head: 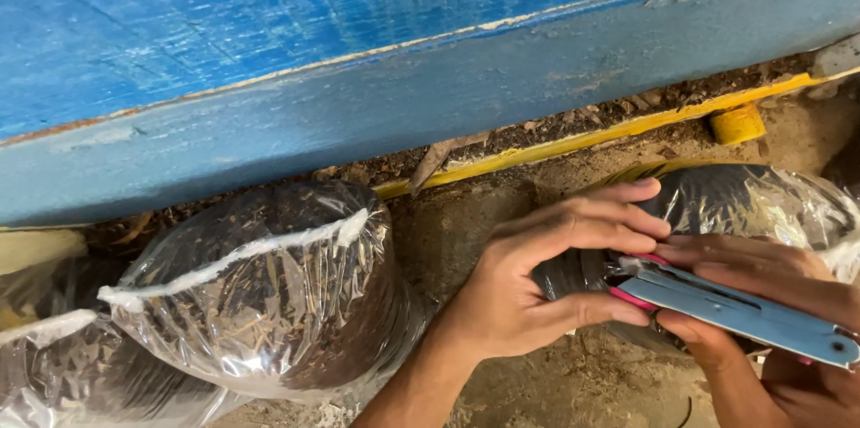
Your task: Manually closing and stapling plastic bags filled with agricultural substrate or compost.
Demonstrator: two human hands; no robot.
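Two hands work on one clear plastic bag filled with dark soil (pixel 761 200), which lies on the sandy floor (pixel 573 383) just below the blue painted wooden wall (pixel 358 52). The left hand (pixel 537 276) pinches the folded mouth of the bag, its fingers (pixel 618 213) curled closed on the plastic. The right hand (pixel 770 321) grips a light blue metal stapler with pink trim (pixel 735 307), closed around its body, with the nose touching the fold. For a good result, I judge the fold should stay flat and tight under the stapler nose. Two similar soil-filled clear bags (pixel 269 294) lie well apart.
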